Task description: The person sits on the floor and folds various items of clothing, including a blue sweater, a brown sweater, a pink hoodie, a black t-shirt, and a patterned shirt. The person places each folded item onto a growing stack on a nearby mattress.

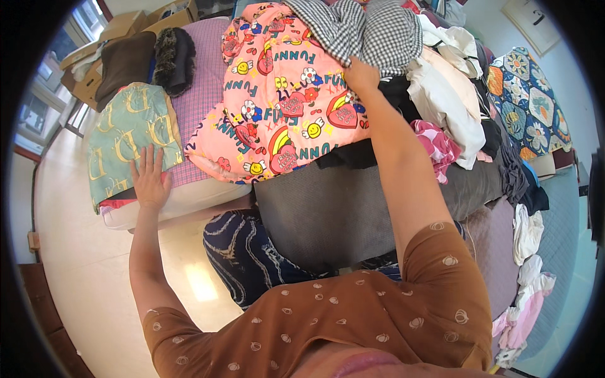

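My left hand (151,178) lies flat with fingers spread on a folded green patterned cloth (127,137) at the near left corner of the bed. My right hand (361,75) grips the edge of a black-and-white gingham cloth (340,28), over the right side of a pink puffy garment or quilt (293,94) printed with smileys, hearts and rainbows. The pink piece spreads across the middle of the bed. Whether my right fingers also hold some of the pink fabric cannot be told.
A dark fur-trimmed item (175,61) and a brown cushion-like piece (126,66) lie at the back left, near cardboard boxes (125,26). White garments (444,104) are heaped right of my arm. A grey textured cushion (326,212) is before me; a patterned cloth (534,104) is far right.
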The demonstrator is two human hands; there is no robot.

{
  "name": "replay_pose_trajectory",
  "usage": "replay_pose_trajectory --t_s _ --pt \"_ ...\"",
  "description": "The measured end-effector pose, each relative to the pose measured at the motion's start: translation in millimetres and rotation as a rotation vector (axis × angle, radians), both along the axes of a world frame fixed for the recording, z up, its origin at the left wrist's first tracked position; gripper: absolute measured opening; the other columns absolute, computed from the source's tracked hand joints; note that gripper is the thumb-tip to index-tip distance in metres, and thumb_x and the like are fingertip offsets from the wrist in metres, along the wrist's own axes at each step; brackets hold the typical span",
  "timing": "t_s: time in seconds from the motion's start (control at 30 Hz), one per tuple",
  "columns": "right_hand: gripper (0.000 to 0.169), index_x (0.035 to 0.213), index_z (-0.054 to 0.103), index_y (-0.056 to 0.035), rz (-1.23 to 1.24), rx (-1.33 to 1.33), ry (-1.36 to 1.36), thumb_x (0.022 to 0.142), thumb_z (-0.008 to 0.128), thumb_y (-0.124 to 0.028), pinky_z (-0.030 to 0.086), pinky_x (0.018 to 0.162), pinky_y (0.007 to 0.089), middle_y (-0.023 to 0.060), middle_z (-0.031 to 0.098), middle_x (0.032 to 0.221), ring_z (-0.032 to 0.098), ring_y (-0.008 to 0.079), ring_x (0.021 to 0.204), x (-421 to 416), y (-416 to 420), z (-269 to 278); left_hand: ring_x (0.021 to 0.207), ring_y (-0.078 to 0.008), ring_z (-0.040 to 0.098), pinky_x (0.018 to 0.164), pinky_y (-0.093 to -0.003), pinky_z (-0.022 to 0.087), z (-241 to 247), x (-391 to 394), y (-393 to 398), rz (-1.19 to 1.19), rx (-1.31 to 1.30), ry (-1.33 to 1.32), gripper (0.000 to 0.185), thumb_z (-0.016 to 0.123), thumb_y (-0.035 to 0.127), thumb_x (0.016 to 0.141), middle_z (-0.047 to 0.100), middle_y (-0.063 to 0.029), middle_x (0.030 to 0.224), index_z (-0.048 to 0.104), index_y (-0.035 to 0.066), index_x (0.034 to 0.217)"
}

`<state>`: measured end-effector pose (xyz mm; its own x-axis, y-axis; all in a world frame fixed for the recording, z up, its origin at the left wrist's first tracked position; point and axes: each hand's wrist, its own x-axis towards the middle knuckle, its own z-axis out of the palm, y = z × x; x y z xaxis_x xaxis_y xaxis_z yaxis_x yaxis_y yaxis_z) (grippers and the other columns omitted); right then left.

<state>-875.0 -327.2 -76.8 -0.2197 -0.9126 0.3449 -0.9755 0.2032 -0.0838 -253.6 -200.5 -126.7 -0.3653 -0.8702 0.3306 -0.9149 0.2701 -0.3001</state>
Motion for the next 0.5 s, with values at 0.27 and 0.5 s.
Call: replay_pose_trajectory --t_s 0.27,0.5 --pt "0.048 0.113 0.075 -0.0074 0.103 -0.312 -0.503 0.086 0.071 -0.047 0.053 0.067 0.0454 0.0156 0.067 0.064 0.069 0.0348 0.066 23 135 21 0.153 -0.0286 0.025 0.123 -0.0587 0.013 8 1 6 -0.017 -0.016 0.056 0.071 0.063 0.033 0.086 0.032 -0.0088 0.164 0.044 0.015 0.153" --pt "0.038 0.108 0.075 -0.0144 0.215 -0.252 -0.464 0.083 0.074 -0.042 0.052 0.064 0.0483 0.0203 0.069 0.074 0.069 0.0392 0.072 66 259 21 0.146 -0.0383 0.038 0.116 -0.0546 0.032 -9 -62 3 0.211 0.085 0.543 0.073 0.074 0.039 0.082 0.043 -0.0211 0.155 0.053 0.008 0.144"
